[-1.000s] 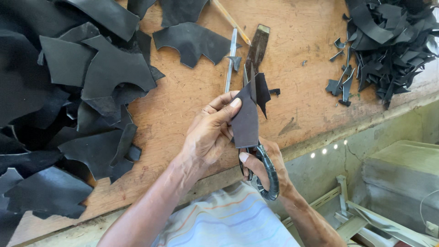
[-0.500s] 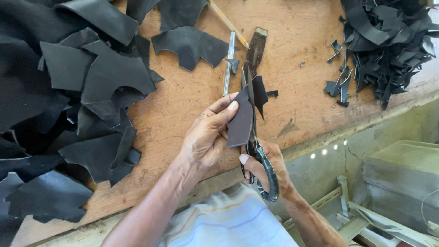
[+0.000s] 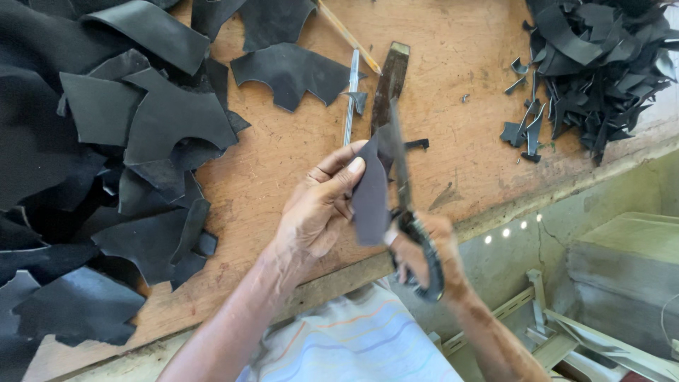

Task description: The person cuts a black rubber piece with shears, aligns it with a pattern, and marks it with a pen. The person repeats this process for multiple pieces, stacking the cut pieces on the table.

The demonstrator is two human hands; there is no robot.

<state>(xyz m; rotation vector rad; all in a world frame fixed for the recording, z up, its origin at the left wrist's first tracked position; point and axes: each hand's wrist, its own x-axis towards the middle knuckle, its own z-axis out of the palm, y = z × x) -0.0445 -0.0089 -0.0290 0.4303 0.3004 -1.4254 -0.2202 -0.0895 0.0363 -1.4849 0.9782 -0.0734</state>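
The left hand (image 3: pixel 318 212) is pinching a dark leather piece (image 3: pixel 371 194) upright above the bench (image 3: pixel 460 106) edge, thumb pressing its top corner so it stays taut for the blades. The right hand (image 3: pixel 424 255), at four o'clock from the piece, is clenching the shears (image 3: pixel 410 212), blades running along its right edge. Offcuts (image 3: pixel 601 64) are lying at one o'clock, well apart; uncut sheets (image 3: pixel 106 141) at nine.

My left hand (image 3: pixel 316 212) pinches with thumb and fingers extended; my right hand (image 3: pixel 424 251) is curled closed, knuckles down, forearms converging.
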